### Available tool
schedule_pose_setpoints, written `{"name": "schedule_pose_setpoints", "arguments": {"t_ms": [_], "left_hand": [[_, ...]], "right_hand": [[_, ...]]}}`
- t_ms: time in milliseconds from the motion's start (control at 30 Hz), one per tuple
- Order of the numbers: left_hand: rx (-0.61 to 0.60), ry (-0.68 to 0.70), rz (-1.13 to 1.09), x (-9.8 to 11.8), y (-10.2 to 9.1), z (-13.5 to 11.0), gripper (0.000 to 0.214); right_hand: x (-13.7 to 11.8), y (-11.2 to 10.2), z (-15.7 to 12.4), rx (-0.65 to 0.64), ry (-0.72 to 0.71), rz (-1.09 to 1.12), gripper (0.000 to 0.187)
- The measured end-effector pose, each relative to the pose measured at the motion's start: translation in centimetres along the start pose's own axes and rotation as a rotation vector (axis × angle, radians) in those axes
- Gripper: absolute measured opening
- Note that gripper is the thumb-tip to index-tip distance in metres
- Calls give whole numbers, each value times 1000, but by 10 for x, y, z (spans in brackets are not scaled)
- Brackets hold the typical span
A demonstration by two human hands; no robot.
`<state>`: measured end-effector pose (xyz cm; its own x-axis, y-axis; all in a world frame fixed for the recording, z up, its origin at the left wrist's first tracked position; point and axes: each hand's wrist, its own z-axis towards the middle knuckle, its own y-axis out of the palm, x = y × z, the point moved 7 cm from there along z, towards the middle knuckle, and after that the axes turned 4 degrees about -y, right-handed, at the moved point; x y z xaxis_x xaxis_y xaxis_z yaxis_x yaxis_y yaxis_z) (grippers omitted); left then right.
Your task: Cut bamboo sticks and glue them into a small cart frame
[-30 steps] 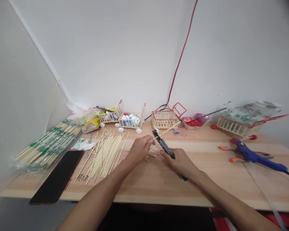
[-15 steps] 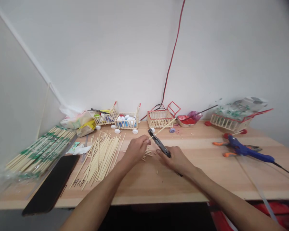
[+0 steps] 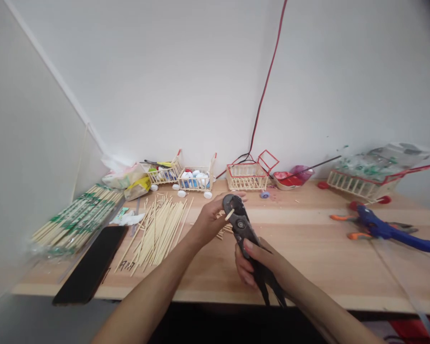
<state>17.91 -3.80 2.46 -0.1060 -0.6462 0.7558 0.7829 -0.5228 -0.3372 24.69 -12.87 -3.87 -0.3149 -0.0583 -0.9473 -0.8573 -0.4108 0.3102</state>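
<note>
On the table (image 3: 326, 248) before you, loose sticks (image 3: 165, 234) lie left of your pliers (image 3: 241, 224), and packaged sticks (image 3: 80, 215) farther left. Behind, three miniature carts (image 3: 197, 187) stand along the wall (image 3: 182, 86); a glue gun (image 3: 376, 230) lies to your right, before a fourth cart (image 3: 354, 188).

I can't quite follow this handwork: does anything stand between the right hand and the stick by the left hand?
Yes: the dark pliers. The right hand grips them, and their body lies between it and the stick at their head.
</note>
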Motion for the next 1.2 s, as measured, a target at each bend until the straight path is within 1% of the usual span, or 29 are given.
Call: {"name": "schedule_pose_setpoints", "arguments": {"t_ms": [33, 100, 167, 267, 433, 600, 667, 767, 867, 900, 967, 1067, 1133, 1200], "left_hand": [[16, 2, 8, 0, 1, -1, 29], [46, 4, 16, -3, 3, -4, 27], [65, -1, 18, -6, 4, -6, 27], [71, -27, 27, -10, 6, -7, 27], [18, -129, 67, -22, 10, -7, 31], [-36, -217, 80, -36, 15, -8, 33], [-51, -231, 84, -40, 16, -8, 32], [-66, -235, 88, -42, 18, -8, 29], [-38, -237, 118, -39, 17, -7, 29], [-22, -236, 127, -37, 17, -7, 30], [-2, -235, 146, -32, 17, -7, 31], [-2, -238, 175, -26, 21, -8, 31], [12, -233, 197, -21, 23, -8, 31], [41, -218, 223, -15, 23, -9, 29]], "right_hand": [[3, 5, 1, -36, -1, 103, 49], [8, 13, 1, -82, -16, 236, 49], [11, 15, -1, -61, -48, 279, 48], [15, 16, -2, 19, -84, 299, 48], [16, 23, 2, 44, -86, 405, 50], [13, 26, 7, 61, -69, 579, 52], [11, 28, 8, 32, -79, 683, 53], [6, 29, 9, -56, -137, 842, 54], [-1, 29, 8, -161, -215, 988, 54], [-2, 28, 8, -170, -218, 1017, 54], [-1, 25, 6, -126, -162, 1022, 52], [3, 23, 0, -27, -37, 942, 51], [1, 26, -3, -29, -9, 903, 52], [-3, 32, -3, -52, -21, 884, 53]]}}
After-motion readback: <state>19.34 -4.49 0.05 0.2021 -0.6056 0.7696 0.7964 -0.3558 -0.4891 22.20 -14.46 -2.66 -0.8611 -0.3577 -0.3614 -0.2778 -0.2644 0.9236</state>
